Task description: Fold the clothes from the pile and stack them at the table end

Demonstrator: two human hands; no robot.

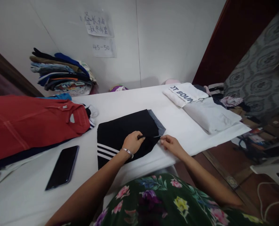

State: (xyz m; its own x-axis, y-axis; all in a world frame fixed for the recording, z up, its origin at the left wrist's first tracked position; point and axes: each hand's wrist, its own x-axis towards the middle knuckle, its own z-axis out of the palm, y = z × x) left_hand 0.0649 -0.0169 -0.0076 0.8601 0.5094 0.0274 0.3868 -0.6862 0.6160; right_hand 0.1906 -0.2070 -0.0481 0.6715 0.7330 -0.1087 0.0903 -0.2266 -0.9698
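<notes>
A black garment (125, 125) with white stripes lies folded on the white table in front of me, its grey lining showing at the right end. My left hand (133, 142), with a bracelet at the wrist, rests on the garment and pinches a fold of its black cloth. At the garment's right corner, my right hand (171, 144) has its thumb and fingers closed on the edge of the cloth. The garment's near edge lies close to the table's front edge.
Left of the garment lie a black phone (62, 168) and a red garment (35, 125) on other clothes. A stack of folded clothes (61, 73) stands at the back left. Folded white garments (207, 114) lie to the right. Handwritten papers (99, 25) hang on the wall.
</notes>
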